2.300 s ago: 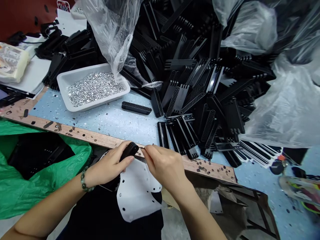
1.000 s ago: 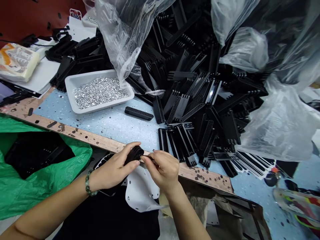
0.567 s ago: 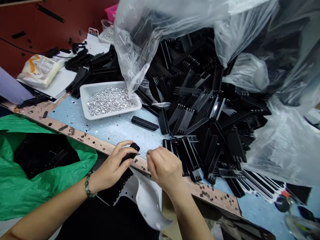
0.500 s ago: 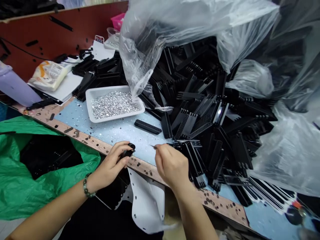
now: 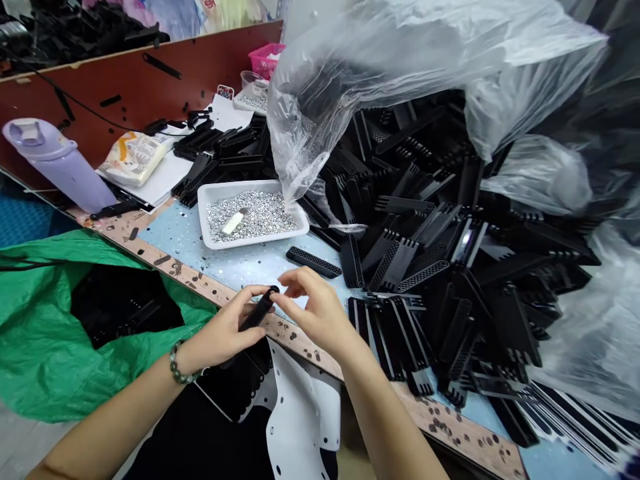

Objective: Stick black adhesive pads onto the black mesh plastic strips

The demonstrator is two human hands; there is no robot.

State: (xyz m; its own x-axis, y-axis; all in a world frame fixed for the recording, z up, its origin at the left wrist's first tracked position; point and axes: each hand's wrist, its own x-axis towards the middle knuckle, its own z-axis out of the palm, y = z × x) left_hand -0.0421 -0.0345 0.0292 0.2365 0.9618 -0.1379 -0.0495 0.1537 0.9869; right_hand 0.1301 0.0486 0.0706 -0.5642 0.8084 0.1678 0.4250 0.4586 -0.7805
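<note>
My left hand [image 5: 230, 327] is wrapped round a slim black plastic strip [image 5: 261, 308] with a rounded end, tilted up over the front edge of the table. My right hand [image 5: 315, 307] meets it from the other side, thumb and curled forefinger at the strip's upper end. Behind them stands a white tray [image 5: 204, 230] of small silvery pieces [image 5: 270, 217]. A short tool with a cream handle [image 5: 233, 223] rests on those pieces. Another black strip with a textured face [image 5: 313, 261] lies on the table between the tray and my right hand.
A large heap of black toothed plastic parts [image 5: 400, 253] spills from a clear plastic bag [image 5: 380, 60] on the right. At left are a purple bottle [image 5: 65, 167], a tissue pack [image 5: 133, 159] and an open green bag [image 5: 40, 373]. White perforated sheeting [image 5: 293, 407] hangs below the table edge.
My right hand has moved left to the end of the black strip. The thin-tipped item it held is gone from its fingers, and a cream-handled tool now lies in the tray. The view has shifted.
</note>
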